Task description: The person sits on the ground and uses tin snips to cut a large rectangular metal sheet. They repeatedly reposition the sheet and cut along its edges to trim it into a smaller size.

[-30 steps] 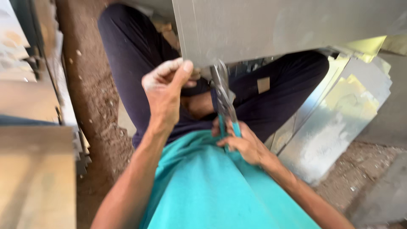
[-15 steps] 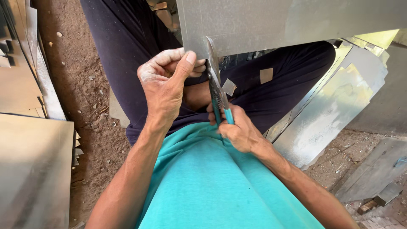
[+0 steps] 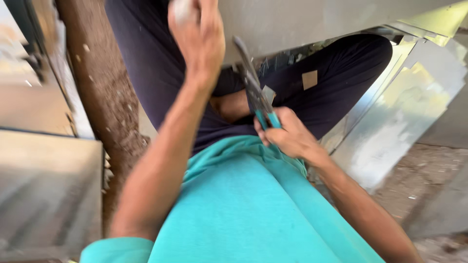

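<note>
Snips (image 3: 253, 92) are gripped by the right hand (image 3: 287, 134), the sheet metal (image 3: 312, 19) clutched (blurred) by the left hand (image 3: 197, 34); cutting is under way, and steady blade alignment is needed next.

Looks like a sheet-metal workshop: bare dirt floor (image 3: 105, 104), cut metal sheets (image 3: 390, 126) stacked right, more panels (image 3: 44, 195) lying near left, snips (image 3: 256, 97) at work.

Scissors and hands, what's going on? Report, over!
Right hand shut on snips, blades at metal sheet edge. Left hand grips sheet. Nothing seen in the way.
</note>
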